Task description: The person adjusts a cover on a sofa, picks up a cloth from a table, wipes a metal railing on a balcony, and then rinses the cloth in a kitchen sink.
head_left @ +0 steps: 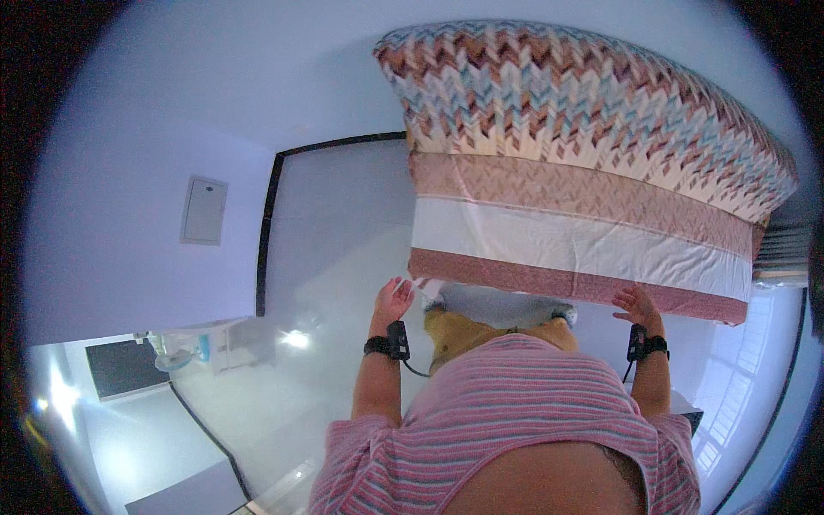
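Observation:
A sofa stands in front of me, its backrest in a zigzag cover point(532, 94) of brown, blue and cream. Over the seat lies a cloth point(558, 227) with pink, white and dusty-red bands; faint creases run across the white one. Beside the cloth's near left corner, my left hand point(395, 297) is raised with its fingers apart and slightly bent, apparently holding nothing. My right hand point(633, 302) is open at the red front edge, fingers spread; whether it touches the fabric I cannot tell. Both wrists carry black strapped devices with cables.
Pale glossy floor point(335, 232) stretches to the left, bordered by a dark skirting point(268, 215). A small panel point(204, 210) is set in the left wall. Farther left, a white stand point(219, 339) holds a basin-like thing. A grey pleated item point(783, 249) stands at the sofa's right end.

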The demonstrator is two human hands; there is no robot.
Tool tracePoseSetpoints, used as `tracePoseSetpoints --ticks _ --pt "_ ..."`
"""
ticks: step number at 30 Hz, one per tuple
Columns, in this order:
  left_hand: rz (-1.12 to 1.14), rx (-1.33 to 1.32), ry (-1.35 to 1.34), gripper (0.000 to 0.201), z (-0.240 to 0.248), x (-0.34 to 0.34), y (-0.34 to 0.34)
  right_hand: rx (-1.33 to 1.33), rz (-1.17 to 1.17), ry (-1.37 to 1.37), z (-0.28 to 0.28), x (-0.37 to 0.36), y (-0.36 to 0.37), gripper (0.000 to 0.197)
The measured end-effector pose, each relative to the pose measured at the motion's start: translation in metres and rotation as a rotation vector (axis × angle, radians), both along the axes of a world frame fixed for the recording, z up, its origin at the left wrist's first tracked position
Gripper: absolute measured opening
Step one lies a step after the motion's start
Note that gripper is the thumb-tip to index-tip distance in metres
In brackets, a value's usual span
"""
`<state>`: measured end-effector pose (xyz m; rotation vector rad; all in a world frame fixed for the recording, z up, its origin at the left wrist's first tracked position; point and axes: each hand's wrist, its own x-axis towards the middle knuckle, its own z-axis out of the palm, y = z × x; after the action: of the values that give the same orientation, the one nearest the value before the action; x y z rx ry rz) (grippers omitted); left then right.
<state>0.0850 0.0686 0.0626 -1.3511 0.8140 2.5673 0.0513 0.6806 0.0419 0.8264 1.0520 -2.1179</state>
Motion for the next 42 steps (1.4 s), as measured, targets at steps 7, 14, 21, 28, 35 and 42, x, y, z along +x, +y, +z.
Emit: tracePoseSetpoints --ticks 7,14,21,28,35,42 --pt "0.068 0.026 0.012 0.019 0.004 -0.029 -0.173 0.036 -0.108 0.016 0.011 -0.005 -0.198 0.031" --pt "-0.205 -0.043 0.196 0.011 0.023 -0.123 -0.284 -0.063 -0.133 -0.03 0.047 0.007 -0.3 0.029" --pt "-0.334 -0.077 0.023 0.012 0.079 -0.232 -0.261 0.085 -0.253 -0.133 0.028 -0.01 -0.338 0.029" --pt "-0.516 -0.139 0.02 0.017 0.063 -0.306 -0.335 0.006 -0.224 0.008 0.007 -0.069 -0.425 0.026" --pt "-0.765 -0.133 0.002 0.016 0.039 -0.427 -0.423 -0.03 -0.578 0.002 0.012 -0.091 -0.566 0.024" --pt "-1.032 -0.136 -0.11 0.012 0.006 -0.481 -0.385 -0.152 -0.889 -0.169 0.002 -0.052 -0.657 0.025"
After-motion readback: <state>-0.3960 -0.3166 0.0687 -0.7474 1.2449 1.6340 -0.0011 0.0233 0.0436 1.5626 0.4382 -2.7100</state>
